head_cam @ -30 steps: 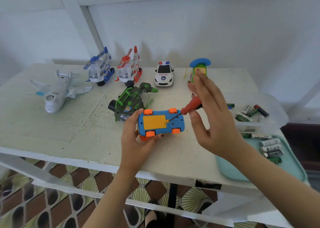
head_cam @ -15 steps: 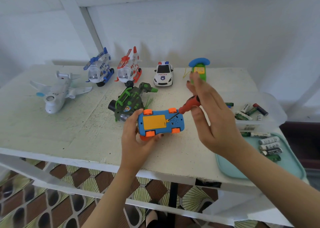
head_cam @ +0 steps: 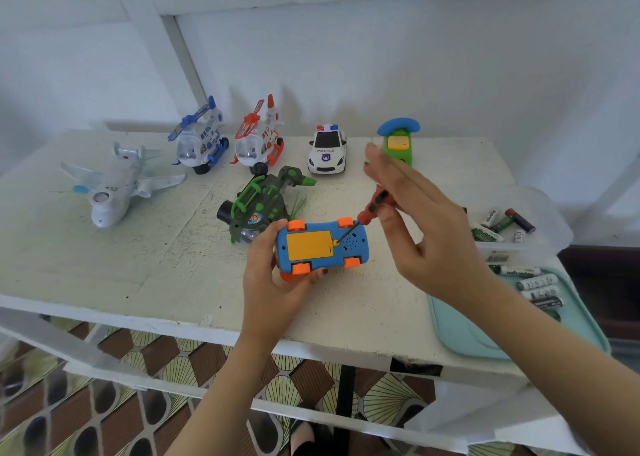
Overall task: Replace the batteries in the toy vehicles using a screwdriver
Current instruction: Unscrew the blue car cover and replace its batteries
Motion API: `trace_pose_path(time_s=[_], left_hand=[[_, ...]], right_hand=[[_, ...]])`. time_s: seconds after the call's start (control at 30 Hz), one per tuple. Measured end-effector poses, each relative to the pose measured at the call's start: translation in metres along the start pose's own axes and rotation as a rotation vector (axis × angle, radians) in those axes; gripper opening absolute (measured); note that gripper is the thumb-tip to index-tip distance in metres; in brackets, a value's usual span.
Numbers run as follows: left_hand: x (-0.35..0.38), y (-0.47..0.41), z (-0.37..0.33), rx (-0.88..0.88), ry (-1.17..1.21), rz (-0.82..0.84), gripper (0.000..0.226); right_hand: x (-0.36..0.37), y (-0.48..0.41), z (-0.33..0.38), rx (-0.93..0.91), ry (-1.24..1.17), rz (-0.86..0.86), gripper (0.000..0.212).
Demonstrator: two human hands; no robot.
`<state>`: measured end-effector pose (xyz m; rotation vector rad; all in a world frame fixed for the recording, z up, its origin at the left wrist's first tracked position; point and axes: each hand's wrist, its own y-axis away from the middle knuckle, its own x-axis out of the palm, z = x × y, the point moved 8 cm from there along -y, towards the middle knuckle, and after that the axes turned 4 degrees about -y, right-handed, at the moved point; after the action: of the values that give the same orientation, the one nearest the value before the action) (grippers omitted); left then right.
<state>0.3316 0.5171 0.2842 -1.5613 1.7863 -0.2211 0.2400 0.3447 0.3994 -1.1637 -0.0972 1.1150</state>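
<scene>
My left hand (head_cam: pixel 277 279) grips a blue toy car (head_cam: pixel 322 246) with orange wheels, turned underside up above the table, its yellow battery cover facing me. My right hand (head_cam: pixel 420 229) pinches the red handle of a small screwdriver (head_cam: pixel 374 206) between thumb and fingers. The screwdriver's tip sits at the right edge of the yellow cover. Loose batteries (head_cam: pixel 502 225) lie in a clear box at the right, and more batteries (head_cam: pixel 536 282) lie on a teal tray (head_cam: pixel 467 334).
On the white table (head_cam: pixel 138 265) stand a white plane (head_cam: pixel 114 185), a blue helicopter (head_cam: pixel 201 140), a red helicopter (head_cam: pixel 259 140), a police car (head_cam: pixel 327 149), a green toy phone (head_cam: pixel 398 140) and a dark green vehicle (head_cam: pixel 259 206) just behind the blue car.
My right hand's fingers have shifted on the screwdriver handle, rolling it while the tip stays on the cover. The left hand and the car have held still.
</scene>
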Motion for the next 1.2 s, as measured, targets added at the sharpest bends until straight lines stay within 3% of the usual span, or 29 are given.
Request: trace_pose_path(time_s=[0.2,0.27,0.37,0.57,0.7,0.77,0.97,1.2], left_hand=[[0.000,0.000,-0.001,0.007,0.003,-0.007,0.073],[0.000,0.000,-0.001,0.001,0.006,-0.002,0.073],[0.000,0.000,0.000,0.002,0.004,0.001,0.073],[-0.001,0.000,-0.002,0.014,0.007,-0.006,0.072],[-0.001,0.000,-0.002,0.011,0.011,-0.008,0.072],[-0.001,0.001,-0.004,0.011,0.011,-0.009,0.072],[-0.001,0.000,-0.003,0.011,0.004,-0.015,0.073],[0.000,0.000,-0.003,0.008,0.001,-0.008,0.073]], right_hand=[[-0.009,-0.002,-0.006,0.020,0.124,-0.136,0.039],[-0.007,-0.001,-0.008,0.054,0.141,-0.122,0.045],[-0.002,0.000,-0.015,0.145,-0.042,-0.051,0.059],[-0.004,-0.001,-0.013,0.208,-0.306,-0.144,0.050],[-0.013,-0.004,-0.013,0.153,-0.041,-0.221,0.038],[-0.011,-0.004,-0.014,0.140,-0.002,-0.207,0.042],[-0.001,-0.005,-0.021,0.280,-0.425,-0.051,0.055],[-0.011,-0.005,-0.017,0.157,-0.005,-0.234,0.050]])
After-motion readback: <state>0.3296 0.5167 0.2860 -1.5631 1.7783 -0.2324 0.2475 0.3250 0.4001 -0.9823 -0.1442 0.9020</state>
